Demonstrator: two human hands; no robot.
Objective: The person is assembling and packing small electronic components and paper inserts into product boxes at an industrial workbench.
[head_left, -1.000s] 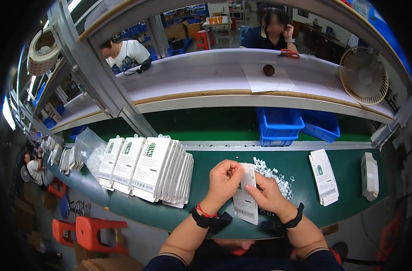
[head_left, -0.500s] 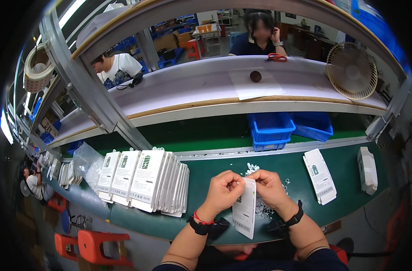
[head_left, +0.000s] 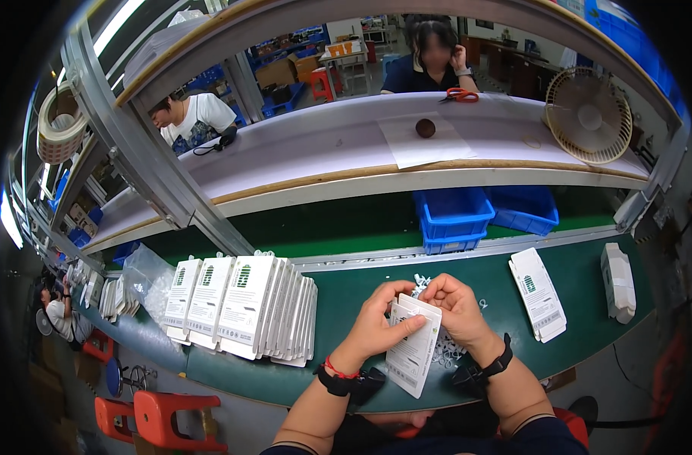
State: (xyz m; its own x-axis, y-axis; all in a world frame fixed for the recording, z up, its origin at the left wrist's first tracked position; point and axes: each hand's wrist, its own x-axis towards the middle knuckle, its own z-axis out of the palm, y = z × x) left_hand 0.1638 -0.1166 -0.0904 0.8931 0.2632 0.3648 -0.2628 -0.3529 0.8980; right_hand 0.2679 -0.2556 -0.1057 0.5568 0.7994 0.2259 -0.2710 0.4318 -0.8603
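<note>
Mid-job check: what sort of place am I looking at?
Probably a factory workshop: a green workbench bears rows of white cartons and a heap of small white pieces, with blue bins beyond.

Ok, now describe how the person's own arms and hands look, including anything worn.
The left hand and right hand wear no gloves. The left arm carries a thin red cord bracelet, plus a black wrist strap with a dark, blocky device. The right arm has a similar black strap and dark device. Short dark navy sleeves show at the bottom.
</note>
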